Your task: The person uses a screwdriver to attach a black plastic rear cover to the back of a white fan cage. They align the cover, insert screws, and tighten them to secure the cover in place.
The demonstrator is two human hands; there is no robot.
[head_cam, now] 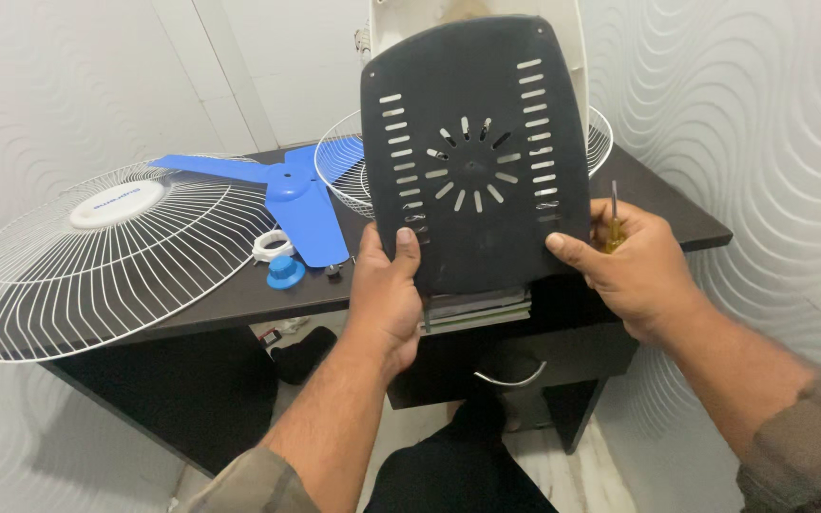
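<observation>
A dark grey vented plastic cover (475, 152) of a fan housing is held upright in front of me, with a white housing part (577, 57) showing behind its top and right edge. My left hand (387, 294) grips the cover's lower left edge, thumb on its face. My right hand (634, 266) grips the lower right edge and also holds a yellow-handled screwdriver (613, 223), its shaft pointing up.
On the dark desk (662, 204) lie a white wire fan guard (97, 252) at left, blue fan blades (287, 190), a white ring nut (272, 247), a blue knob (285, 273) and a second wire guard (344, 161) behind the cover. A desk drawer handle (510, 380) sits below.
</observation>
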